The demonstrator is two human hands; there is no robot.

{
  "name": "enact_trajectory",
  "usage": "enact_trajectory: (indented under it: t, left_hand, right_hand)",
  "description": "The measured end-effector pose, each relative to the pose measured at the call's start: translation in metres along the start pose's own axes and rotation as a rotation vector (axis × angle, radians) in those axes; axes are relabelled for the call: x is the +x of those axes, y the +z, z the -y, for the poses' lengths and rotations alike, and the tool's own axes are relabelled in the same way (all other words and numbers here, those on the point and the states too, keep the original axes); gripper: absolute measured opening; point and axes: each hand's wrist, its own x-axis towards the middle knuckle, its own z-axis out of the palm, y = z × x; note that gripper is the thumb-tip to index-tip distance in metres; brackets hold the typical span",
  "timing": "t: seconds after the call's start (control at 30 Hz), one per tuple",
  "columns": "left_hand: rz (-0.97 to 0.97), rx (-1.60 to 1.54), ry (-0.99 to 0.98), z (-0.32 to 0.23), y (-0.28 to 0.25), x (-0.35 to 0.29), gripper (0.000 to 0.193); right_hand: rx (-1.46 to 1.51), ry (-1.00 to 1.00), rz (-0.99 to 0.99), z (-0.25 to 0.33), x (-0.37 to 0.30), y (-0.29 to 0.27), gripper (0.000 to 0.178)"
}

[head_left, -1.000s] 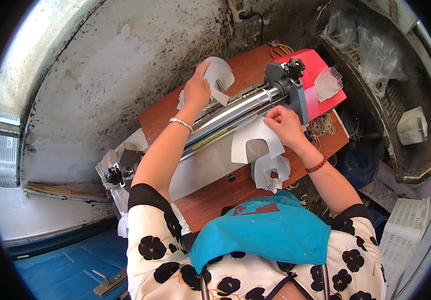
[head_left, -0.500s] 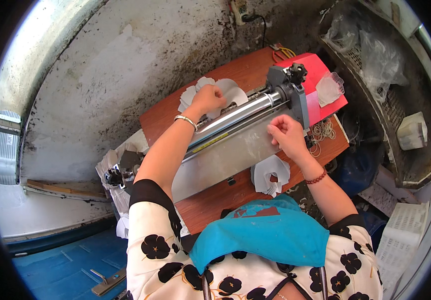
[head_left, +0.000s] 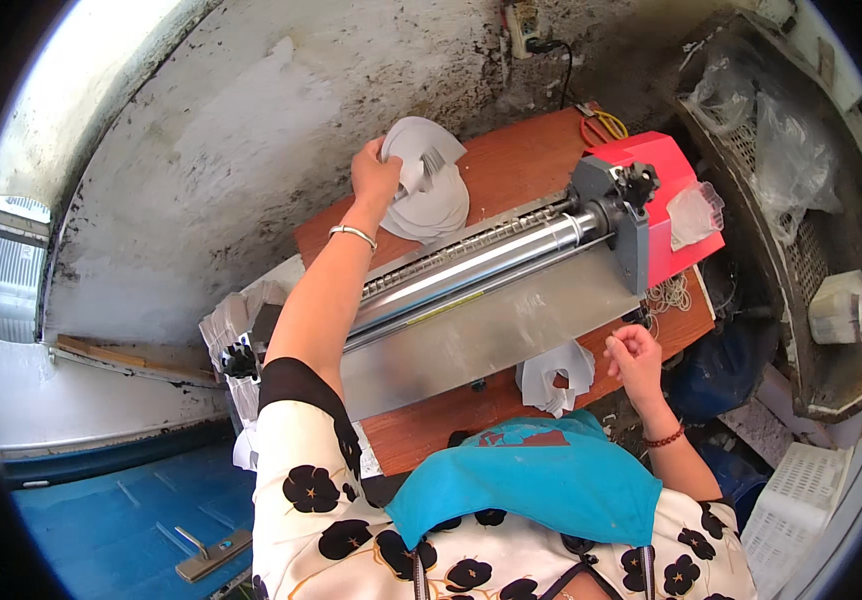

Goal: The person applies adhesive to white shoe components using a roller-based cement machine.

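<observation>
Beyond a roller machine [head_left: 491,255] with a long shiny roller and a flat metal plate [head_left: 511,325], my left hand [head_left: 376,178] pinches the edge of a thin white curved sheet piece [head_left: 413,138]. That piece stands raised and bent over a pile of similar white pieces [head_left: 431,210] on the brown table. My right hand [head_left: 634,362] is off the plate's near right corner with its fingers curled together; whatever they may hold is too small to make out. Close to its left, more white pieces with a hole in the middle [head_left: 569,365] lie at the table's near edge.
A red machine cover [head_left: 666,255] carries a clear plastic piece [head_left: 696,214]. Tangled string [head_left: 669,293] lies beside it. White material [head_left: 226,325] is heaped at the machine's left end. A dark trough [head_left: 801,250] with plastic bags runs along the right.
My left hand has moved up and left from the roller, and a white piece is now lifted in it. My right hand has drawn back toward me, away from the plate.
</observation>
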Motion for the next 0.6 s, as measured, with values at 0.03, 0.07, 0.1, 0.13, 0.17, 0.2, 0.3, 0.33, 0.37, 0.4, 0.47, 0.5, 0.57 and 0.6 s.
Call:
enact_trajectory:
  t: [0.03,0.07,0.1,0.13,0.17,0.2,0.3,0.33,0.37,0.4,0.47,0.5,0.57,0.6]
  left_hand:
    - [0.002,0.001,-0.004,-0.002,0.001,0.000,0.045]
    - [-0.011,0.001,0.023,-0.010,0.000,-0.002,0.042]
    - [-0.024,0.001,0.050,-0.014,-0.001,-0.002,0.040]
    - [-0.034,0.006,0.047,-0.009,-0.005,-0.001,0.040]
    - [-0.013,0.099,0.145,0.003,-0.007,0.001,0.042]
    - [0.009,0.193,0.241,0.015,-0.007,0.002,0.045]
    - [0.389,0.580,0.373,0.060,0.009,-0.005,0.046]
    - [0.391,0.576,0.372,0.061,0.014,-0.012,0.046]
    - [0.569,0.645,0.203,0.062,0.018,-0.022,0.046]
    - [0.745,0.710,0.030,0.062,0.022,-0.026,0.046]
    - [0.769,0.562,-0.016,0.059,0.016,-0.026,0.045]
    - [0.789,0.412,-0.053,0.056,0.013,-0.024,0.045]
    - [0.724,0.446,-0.066,0.053,0.005,-0.019,0.044]
    - [0.659,0.478,-0.072,0.052,0.001,-0.017,0.043]
  right_hand:
    - [-0.001,0.004,0.000,-0.001,0.000,-0.002,0.009]
    - [-0.023,0.000,-0.001,-0.002,0.000,-0.003,0.009]
    - [-0.045,-0.005,-0.002,-0.003,0.001,-0.004,0.009]
    - [-0.055,-0.042,0.026,-0.009,0.002,-0.006,0.009]
    - [-0.056,-0.041,0.034,-0.012,0.003,-0.004,0.009]
    - [-0.052,-0.072,0.020,-0.014,0.004,-0.001,0.010]
    - [-0.030,-0.103,0.016,-0.019,0.005,0.004,0.011]
    - [-0.011,-0.105,0.018,-0.022,0.004,0.003,0.012]
    - [-0.014,-0.103,0.016,-0.023,0.003,0.004,0.012]
    - [-0.017,-0.071,0.023,-0.024,0.002,0.005,0.012]
    - [-0.038,-0.015,0.055,-0.025,-0.002,0.005,0.011]
    - [-0.037,-0.013,0.057,-0.023,-0.003,0.003,0.011]
    - [-0.022,-0.016,0.100,-0.018,-0.007,0.000,0.011]
    - [-0.021,-0.015,0.102,-0.013,-0.009,-0.002,0.011]
